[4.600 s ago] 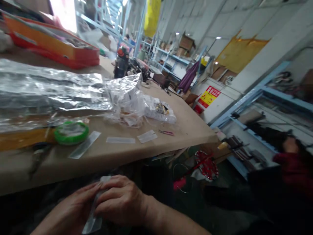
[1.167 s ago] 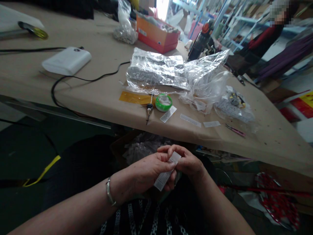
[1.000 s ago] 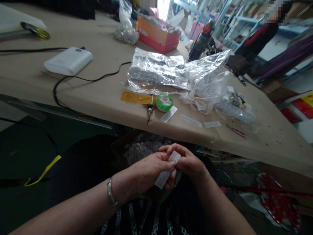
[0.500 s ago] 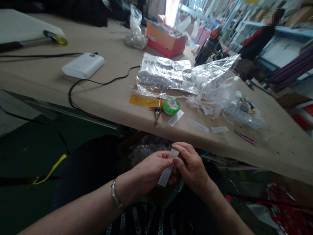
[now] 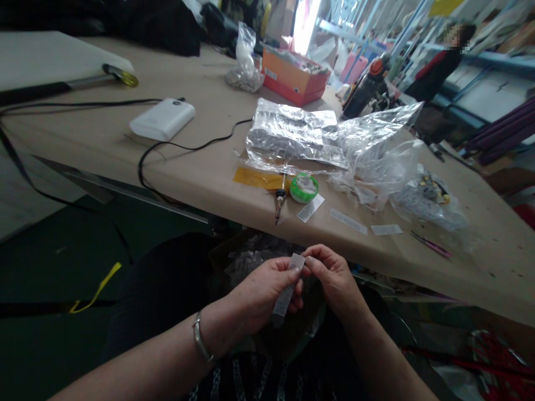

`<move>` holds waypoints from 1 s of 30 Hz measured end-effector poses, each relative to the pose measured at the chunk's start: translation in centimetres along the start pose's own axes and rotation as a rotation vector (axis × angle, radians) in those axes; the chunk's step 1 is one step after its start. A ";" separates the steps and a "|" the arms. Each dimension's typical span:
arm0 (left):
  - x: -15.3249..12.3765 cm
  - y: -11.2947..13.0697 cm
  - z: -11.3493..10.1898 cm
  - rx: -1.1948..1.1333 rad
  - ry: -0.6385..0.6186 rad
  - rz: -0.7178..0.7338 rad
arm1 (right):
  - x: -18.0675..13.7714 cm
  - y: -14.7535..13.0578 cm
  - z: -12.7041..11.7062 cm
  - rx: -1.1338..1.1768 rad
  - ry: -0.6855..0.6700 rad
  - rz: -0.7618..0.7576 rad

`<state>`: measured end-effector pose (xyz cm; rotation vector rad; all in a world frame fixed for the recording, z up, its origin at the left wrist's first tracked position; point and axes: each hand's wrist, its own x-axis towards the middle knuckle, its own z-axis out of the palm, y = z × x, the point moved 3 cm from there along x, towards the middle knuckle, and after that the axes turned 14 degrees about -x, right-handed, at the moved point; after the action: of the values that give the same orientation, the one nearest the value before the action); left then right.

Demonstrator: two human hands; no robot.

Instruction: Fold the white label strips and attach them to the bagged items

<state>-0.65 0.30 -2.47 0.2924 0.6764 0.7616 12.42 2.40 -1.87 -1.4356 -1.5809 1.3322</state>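
Observation:
A narrow whitish label strip with fine print is pinched between the thumb and fingers of my left hand. It slants across my palm side, its lower end hanging below the fingers. My right hand is closed in a pinch right beside the strip's upper end. Whatever lies between its fingertips is too small to make out. Both hands are above my lap, in front of the table edge. Below and behind them, many greyish translucent pieces lie heaped in a container, partly hidden by my left hand.
On the brown-covered table lie a soldering-iron-like tool, a green round tub, several label strips, tweezers, clear plastic bags and a white power bank with a black cable. A person is at the back right.
My right fingers have drawn together from a looser spread over the strip into a pinch at its upper end. My left hand still holds the strip. The whole view has shifted slightly.

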 end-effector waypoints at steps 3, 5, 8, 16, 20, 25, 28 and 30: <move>0.0 0.1 -0.4 0.042 0.013 0.042 | 0.8 0.3 0.7 0.079 -0.029 0.050; -0.1 0.3 -0.7 0.072 0.013 0.072 | 1.2 0.2 1.0 0.090 -0.033 0.047; -0.2 0.8 -1.0 0.131 0.042 0.131 | 1.9 -0.5 1.5 0.066 -0.030 0.020; -0.5 4.2 -2.4 0.386 0.164 0.449 | 4.0 -2.4 2.9 -0.083 0.040 -0.085; -0.7 5.7 -3.0 0.536 0.270 0.571 | 4.8 -2.6 3.2 -0.235 0.116 -0.129; -0.8 7.0 -2.9 0.642 0.330 0.691 | 5.2 -3.0 3.2 -0.333 0.170 -0.188; -0.7 7.4 -2.8 0.686 0.338 0.734 | 5.2 -3.1 3.3 -0.377 0.199 -0.209; -0.7 7.5 -2.7 0.706 0.344 0.752 | 5.3 -3.1 3.3 -0.392 0.209 -0.220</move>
<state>-6.84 5.06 -0.61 1.1201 1.1790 1.2870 7.20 6.91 -0.92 -1.5133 -1.8614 0.7472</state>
